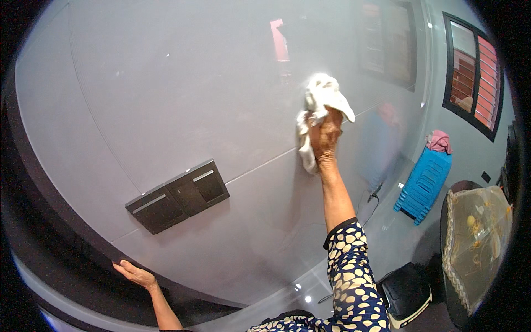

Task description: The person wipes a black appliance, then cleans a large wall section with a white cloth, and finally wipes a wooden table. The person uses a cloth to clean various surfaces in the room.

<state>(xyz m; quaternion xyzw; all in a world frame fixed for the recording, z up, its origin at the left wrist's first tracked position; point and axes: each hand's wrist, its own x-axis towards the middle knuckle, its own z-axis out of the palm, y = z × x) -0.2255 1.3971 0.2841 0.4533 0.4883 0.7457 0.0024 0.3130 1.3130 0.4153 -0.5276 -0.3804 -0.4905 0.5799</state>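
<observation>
My right hand (pixel 326 131) is closed on a crumpled white cloth (pixel 325 94). The cloth lies against a glossy grey tiled wall (pixel 182 94), right of its middle, and parts of it hang past my wrist. A dark double switch panel (pixel 180 196) is set on the wall, to the left of my right arm and lower down. At the lower left, my left hand (pixel 135 275) is held out beside the dark border (pixel 99 243) of the wall, with its fingers loosely stretched and nothing seen in them. Whether it touches the border I cannot tell.
On the right stand stacked blue plastic stools (pixel 425 180) topped by a pink cloth (pixel 440 141). Nearer is a table with a patterned clear cover (pixel 478 243); a black bag-like object (pixel 406 293) sits beside it. A barred window (pixel 474 74) is at the upper right.
</observation>
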